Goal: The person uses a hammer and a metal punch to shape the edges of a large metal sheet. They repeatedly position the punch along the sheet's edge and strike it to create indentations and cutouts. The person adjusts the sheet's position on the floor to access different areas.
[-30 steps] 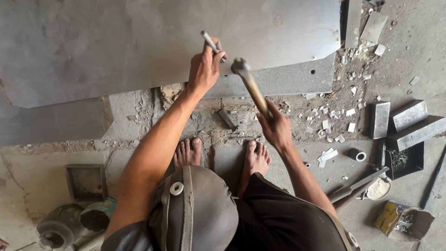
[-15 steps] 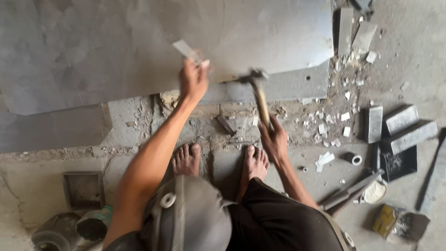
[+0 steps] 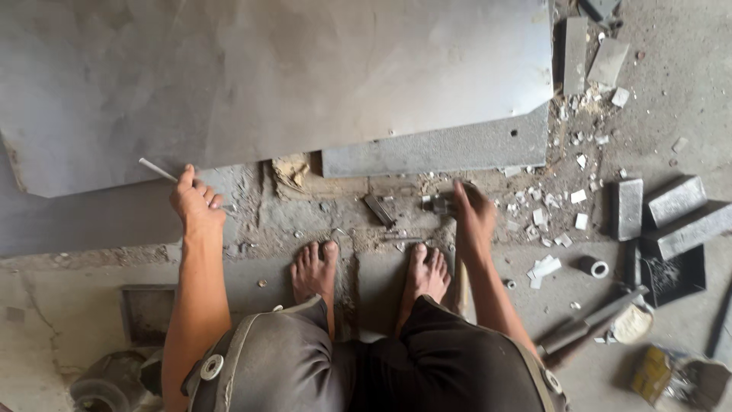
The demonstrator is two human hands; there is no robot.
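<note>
My left hand grips a thin metal chisel, whose tip rests at the lower edge of a large grey stone slab. My right hand is closed around a hammer handle; the hammer head lies low on the rough floor in front of my bare feet. A small dark metal piece lies on the floor between the two hands. I am squatting, with my knees at the bottom of the frame.
A speckled granite slab sticks out from under the big one. White chips litter the floor at right, near stone blocks, a tape roll and metal bars. A bucket sits at lower left.
The hammer has come down from a raised position to the floor. My left hand has moved left and down along the slab edge with the chisel.
</note>
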